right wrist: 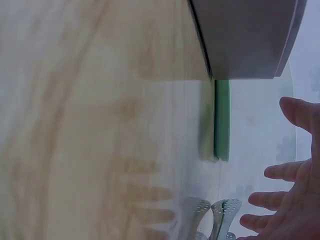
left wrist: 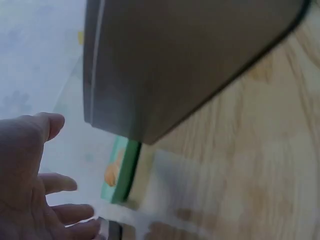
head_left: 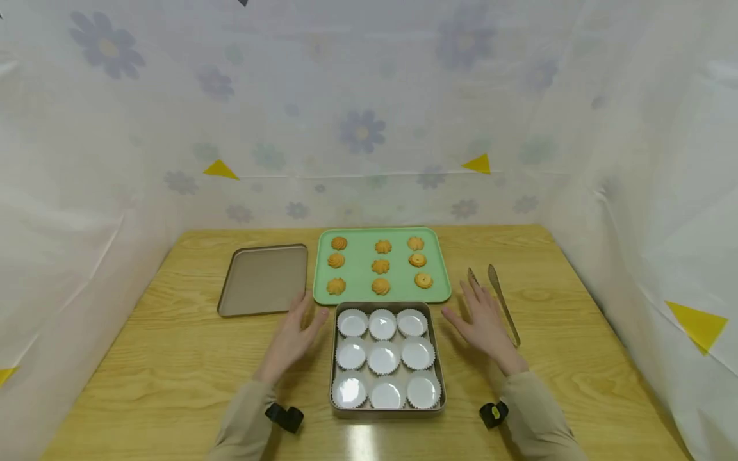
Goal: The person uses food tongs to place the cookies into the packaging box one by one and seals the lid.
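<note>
A square metal baking tin (head_left: 386, 413) stands near the front of the table, holding several white fluted paper cups (head_left: 383, 356) in three rows. My left hand (head_left: 293, 336) hovers just left of the tin with its fingers extended, apart from the wall. On the other side, my right hand (head_left: 483, 323) is held likewise, fingers spread and nothing in them. It partly hides a pair of metal tongs (head_left: 504, 304) lying on the table. Behind the tin lies a green tray (head_left: 360, 256) bearing several baked cookies (head_left: 380, 286), swirled and flower-shaped. Both wrist views show the tin's outer side (left wrist: 165, 60).
A flat brown baking sheet (head_left: 265, 280) lies at the back left, beside the green tray. The wooden table (head_left: 173, 384) is enclosed by white flowered cloth (head_left: 323, 115) at the back and sides. Yellow triangles (head_left: 696, 325) are fixed to the cloth.
</note>
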Demonstrator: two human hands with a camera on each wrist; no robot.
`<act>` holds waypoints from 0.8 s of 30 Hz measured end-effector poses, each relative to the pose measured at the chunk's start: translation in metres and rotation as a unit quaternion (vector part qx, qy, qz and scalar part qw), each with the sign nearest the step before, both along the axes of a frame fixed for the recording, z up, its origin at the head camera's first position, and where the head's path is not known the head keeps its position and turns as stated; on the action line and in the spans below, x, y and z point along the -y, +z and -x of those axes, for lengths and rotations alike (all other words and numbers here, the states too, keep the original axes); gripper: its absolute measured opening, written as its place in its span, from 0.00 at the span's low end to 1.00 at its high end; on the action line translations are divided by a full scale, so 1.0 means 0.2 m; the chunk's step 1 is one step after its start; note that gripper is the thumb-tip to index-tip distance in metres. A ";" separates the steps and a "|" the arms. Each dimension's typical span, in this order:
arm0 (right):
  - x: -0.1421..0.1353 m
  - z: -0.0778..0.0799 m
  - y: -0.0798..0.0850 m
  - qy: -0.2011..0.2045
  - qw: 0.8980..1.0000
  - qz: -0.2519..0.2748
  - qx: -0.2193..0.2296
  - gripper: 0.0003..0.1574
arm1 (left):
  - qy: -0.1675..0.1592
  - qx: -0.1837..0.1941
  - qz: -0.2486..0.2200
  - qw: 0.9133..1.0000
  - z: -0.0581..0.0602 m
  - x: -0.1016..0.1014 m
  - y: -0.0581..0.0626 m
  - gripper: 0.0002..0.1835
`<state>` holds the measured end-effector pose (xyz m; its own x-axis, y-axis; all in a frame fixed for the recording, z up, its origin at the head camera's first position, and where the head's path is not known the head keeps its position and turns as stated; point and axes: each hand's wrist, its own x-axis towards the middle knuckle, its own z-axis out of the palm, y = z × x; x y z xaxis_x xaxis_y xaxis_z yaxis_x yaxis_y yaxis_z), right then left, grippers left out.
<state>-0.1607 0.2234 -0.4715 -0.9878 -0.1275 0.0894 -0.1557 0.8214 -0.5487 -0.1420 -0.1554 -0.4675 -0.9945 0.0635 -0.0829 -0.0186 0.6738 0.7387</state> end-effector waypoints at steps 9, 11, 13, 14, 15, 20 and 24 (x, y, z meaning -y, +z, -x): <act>-0.04 0.01 0.03 0.007 1.000 0.003 -0.012 0.50 | 0.001 0.014 -0.072 0.997 -0.07 -0.08 0.08 0.33; -0.05 0.02 0.04 0.009 1.000 -0.002 -0.017 0.51 | -0.005 0.016 -0.080 0.997 -0.08 -0.10 0.09 0.29; -0.06 0.02 0.05 0.010 1.000 -0.008 -0.022 0.51 | -0.009 0.015 -0.080 0.997 -0.09 -0.12 0.11 0.26; -0.06 0.02 0.05 0.011 1.000 -0.010 -0.021 0.51 | -0.012 0.011 -0.080 0.997 -0.10 -0.13 0.11 0.24; -0.07 0.02 0.05 0.011 1.000 -0.013 -0.020 0.51 | -0.013 0.007 -0.082 0.997 -0.10 -0.13 0.12 0.23; -0.08 0.02 0.07 0.007 1.000 -0.025 -0.011 0.51 | -0.013 -0.001 -0.086 0.996 -0.12 -0.16 0.13 0.20; -0.08 0.01 0.09 0.007 0.999 -0.035 -0.010 0.50 | -0.007 -0.009 -0.081 0.997 -0.13 -0.16 0.12 0.19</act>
